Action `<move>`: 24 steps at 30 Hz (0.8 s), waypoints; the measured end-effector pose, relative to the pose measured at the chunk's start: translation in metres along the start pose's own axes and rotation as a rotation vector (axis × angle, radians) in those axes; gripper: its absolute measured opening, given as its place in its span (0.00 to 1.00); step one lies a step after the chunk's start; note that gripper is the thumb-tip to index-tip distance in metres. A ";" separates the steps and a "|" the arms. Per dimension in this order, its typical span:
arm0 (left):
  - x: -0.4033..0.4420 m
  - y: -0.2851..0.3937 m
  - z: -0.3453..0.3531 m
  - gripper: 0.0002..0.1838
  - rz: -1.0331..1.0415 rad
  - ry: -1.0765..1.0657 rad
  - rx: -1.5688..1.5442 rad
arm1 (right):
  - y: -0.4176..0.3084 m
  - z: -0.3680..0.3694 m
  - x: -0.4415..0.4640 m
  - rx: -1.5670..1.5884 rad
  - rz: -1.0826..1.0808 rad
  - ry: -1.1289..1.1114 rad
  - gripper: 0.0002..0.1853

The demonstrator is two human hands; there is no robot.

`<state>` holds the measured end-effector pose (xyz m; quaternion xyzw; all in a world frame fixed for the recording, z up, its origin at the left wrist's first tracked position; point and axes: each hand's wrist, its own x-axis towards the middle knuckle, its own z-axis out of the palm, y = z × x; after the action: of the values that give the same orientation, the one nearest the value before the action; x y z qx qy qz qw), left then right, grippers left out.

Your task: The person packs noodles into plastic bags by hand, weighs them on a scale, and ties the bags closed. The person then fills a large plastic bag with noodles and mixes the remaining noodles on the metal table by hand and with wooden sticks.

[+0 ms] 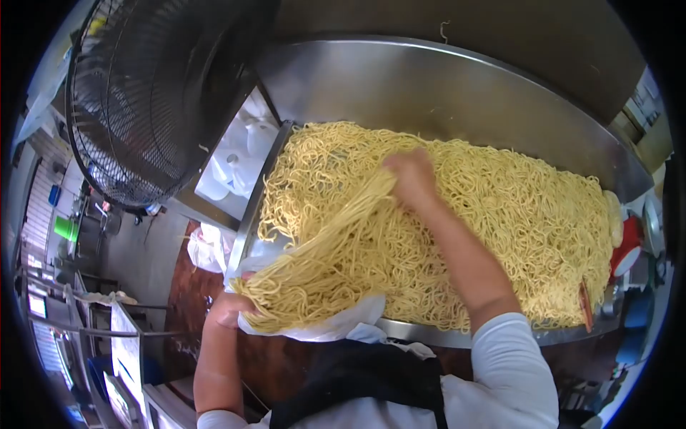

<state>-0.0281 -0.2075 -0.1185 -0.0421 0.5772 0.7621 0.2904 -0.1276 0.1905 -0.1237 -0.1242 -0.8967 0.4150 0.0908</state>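
A thick layer of yellow noodles covers the steel tray table in front of me. My right hand is closed on a bundle of noodles, raised above the layer. The strands stretch from it down to the left, into a white plastic bag at the table's near edge. My left hand is at the bag's left side and grips its edge, with its fingers partly hidden by the noodles heaped in the bag's mouth.
A large black fan stands at the upper left. Beside it are white plastic jugs, with a white bag below. Wooden sticks lie at the noodles' right end, near a red container.
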 end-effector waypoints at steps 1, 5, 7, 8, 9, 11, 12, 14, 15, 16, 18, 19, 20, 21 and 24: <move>-0.003 -0.007 -0.011 0.35 -0.096 -0.023 0.047 | 0.024 -0.012 0.019 -0.185 -0.385 0.312 0.05; -0.006 -0.012 -0.013 0.31 -0.262 0.036 0.325 | 0.018 -0.086 0.052 -0.457 -0.631 0.543 0.07; -0.006 -0.010 -0.018 0.29 -0.322 -0.033 0.317 | 0.019 -0.096 0.056 -0.607 -0.434 0.358 0.10; -0.005 -0.010 -0.020 0.28 -0.377 -0.016 0.385 | 0.031 -0.098 0.064 -0.607 -0.435 0.351 0.10; -0.004 -0.010 -0.023 0.28 -0.430 0.002 0.454 | 0.043 -0.097 0.072 -0.833 -0.238 -0.079 0.12; 0.001 -0.028 -0.036 0.27 -0.468 0.029 0.580 | 0.033 -0.094 0.063 -0.958 -0.029 -0.608 0.17; 0.005 -0.038 -0.042 0.27 -0.507 0.052 0.708 | 0.003 -0.084 0.038 -0.884 -0.031 -0.702 0.21; 0.012 -0.051 -0.050 0.27 -0.565 0.045 0.765 | -0.032 -0.039 0.018 -0.784 -0.102 -0.823 0.26; 0.014 -0.054 -0.050 0.27 -0.611 0.031 0.830 | -0.035 -0.009 0.010 -0.662 -0.308 -0.847 0.27; 0.014 -0.051 -0.046 0.27 -0.615 0.027 0.838 | -0.032 0.023 0.000 -0.581 -0.573 -0.776 0.31; 0.012 -0.040 -0.027 0.28 -0.440 0.045 0.808 | -0.022 0.100 -0.016 -0.484 -0.804 -0.759 0.44; 0.011 -0.035 -0.017 0.28 -0.349 0.054 0.789 | -0.029 0.123 -0.021 -0.548 -0.654 -0.978 0.42; 0.009 -0.029 -0.010 0.28 -0.341 0.053 0.797 | -0.040 0.131 -0.022 -0.607 -0.495 -1.192 0.40; 0.005 -0.023 -0.004 0.28 -0.227 0.179 0.801 | -0.039 0.128 -0.020 -0.605 -0.495 -1.185 0.40; -0.010 -0.005 0.012 0.26 -0.047 0.259 0.674 | -0.019 0.106 -0.027 -0.579 -0.287 -1.346 0.33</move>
<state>-0.0142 -0.1995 -0.1148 -0.0535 0.8270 0.5103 0.2297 -0.1334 0.0938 -0.1787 0.2561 -0.8392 0.1327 -0.4610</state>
